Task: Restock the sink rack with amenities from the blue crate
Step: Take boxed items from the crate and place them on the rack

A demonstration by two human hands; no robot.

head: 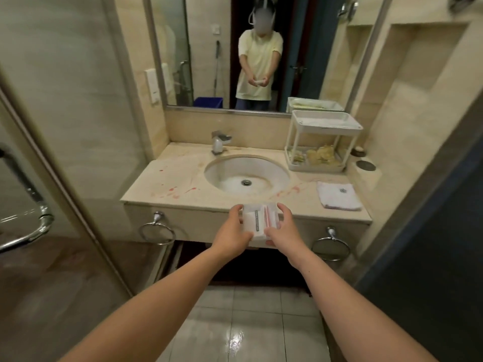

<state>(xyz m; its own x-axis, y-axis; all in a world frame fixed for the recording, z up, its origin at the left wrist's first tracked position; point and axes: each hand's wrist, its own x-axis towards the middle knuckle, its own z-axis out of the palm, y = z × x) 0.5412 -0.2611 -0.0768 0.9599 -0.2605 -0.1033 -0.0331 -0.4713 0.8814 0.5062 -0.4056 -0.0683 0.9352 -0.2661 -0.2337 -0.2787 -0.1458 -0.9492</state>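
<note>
Left hand [231, 231] and right hand [282, 227] sit close together, both gripping one small stack of white amenity packets [258, 220]: left fingers are curled round its left edge, right fingers round its right edge, thumbs on top. The top packet shows a grey strip and a red strip; the print is too small to read. The stack is held in the air just in front of the counter's front edge, below the basin [247, 176]. The marble countertop [162, 184] has red splatter marks. A chrome faucet [219, 142] stands behind the basin. The white two-tier sink rack [326, 127] stands at the back right corner, well apart from the hands; its lower tier holds yellowish packets [317, 155], and the top tray contents are unclear. A folded white towel [339, 195] lies on the front right of the counter. Two towel rings [156, 231] hang on the counter's front face. The mirror [198, 48] reflects the blue crate [208, 102] on the floor behind the person. A glass shower door [52, 126] is on the left.
</note>
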